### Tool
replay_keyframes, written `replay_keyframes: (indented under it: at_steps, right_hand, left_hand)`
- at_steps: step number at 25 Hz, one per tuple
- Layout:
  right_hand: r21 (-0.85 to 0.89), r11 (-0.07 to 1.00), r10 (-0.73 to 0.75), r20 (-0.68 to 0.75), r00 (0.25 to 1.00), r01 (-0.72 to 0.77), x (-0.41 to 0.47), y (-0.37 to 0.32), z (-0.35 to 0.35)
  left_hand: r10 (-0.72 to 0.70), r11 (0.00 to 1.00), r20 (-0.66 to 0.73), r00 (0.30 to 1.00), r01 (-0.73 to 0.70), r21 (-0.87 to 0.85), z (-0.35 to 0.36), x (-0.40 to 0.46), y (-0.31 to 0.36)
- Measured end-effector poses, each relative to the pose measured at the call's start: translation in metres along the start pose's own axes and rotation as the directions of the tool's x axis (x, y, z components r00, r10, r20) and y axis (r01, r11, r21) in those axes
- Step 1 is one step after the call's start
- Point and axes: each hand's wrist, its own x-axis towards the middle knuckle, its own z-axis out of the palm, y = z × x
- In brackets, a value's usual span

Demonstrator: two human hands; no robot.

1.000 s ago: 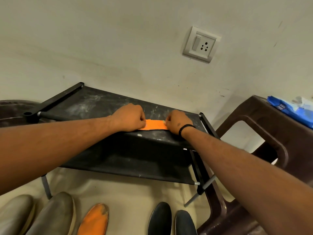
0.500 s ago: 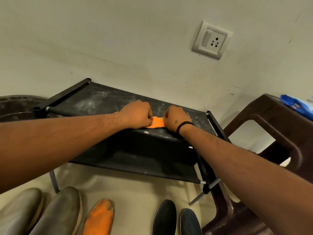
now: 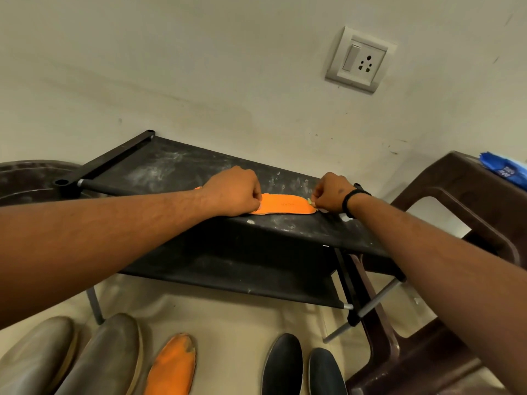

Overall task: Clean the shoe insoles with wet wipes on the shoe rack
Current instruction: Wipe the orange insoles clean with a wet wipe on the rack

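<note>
Left hand: fingers curled, grip pressing down on the left end of the orange insole, probably to pin it flat so it cannot slide under rubbing. Most of that end is hidden under the fist.

Right hand: narrow pinch grip at the insole's right tip, fingers curled round something small and pale. Likely a folded wet wipe, but too little shows to be sure. A black band sits on this wrist.

Insole lies lengthwise along the front edge of the shoe rack's top shelf, orange face up, flat between the two hands. Holding at both ends keeps it taut and steady on a fabric shelf that probably gives under pressure. The shelf is dusty with white smears.

Outward: a brown plastic stool stands just right of the rack and carries a blue wipes pack at the frame edge, near the wiping hand. On the floor below: two grey shoes, a second orange insole, worn at its tip, and a pair of dark shoes. That second insole looks not yet cleaned.
</note>
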Motion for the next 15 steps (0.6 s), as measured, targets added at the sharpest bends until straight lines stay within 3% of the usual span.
replay_keyframes:
  at_steps: [8,15]
  right_hand:
    - [-0.01,0.997,-0.073,-0.11,0.991,0.072,-0.001,-0.026,0.013]
    - [-0.089,0.942,-0.328,-0.064,0.942,0.322,-0.014,-0.068,0.022]
  left_hand:
    - [0.009,1.0,0.015,1.0,-0.009,0.02,-0.003,0.001,0.0]
    - [0.018,0.999,0.019,1.0,-0.018,0.032,0.0,0.004,-0.001]
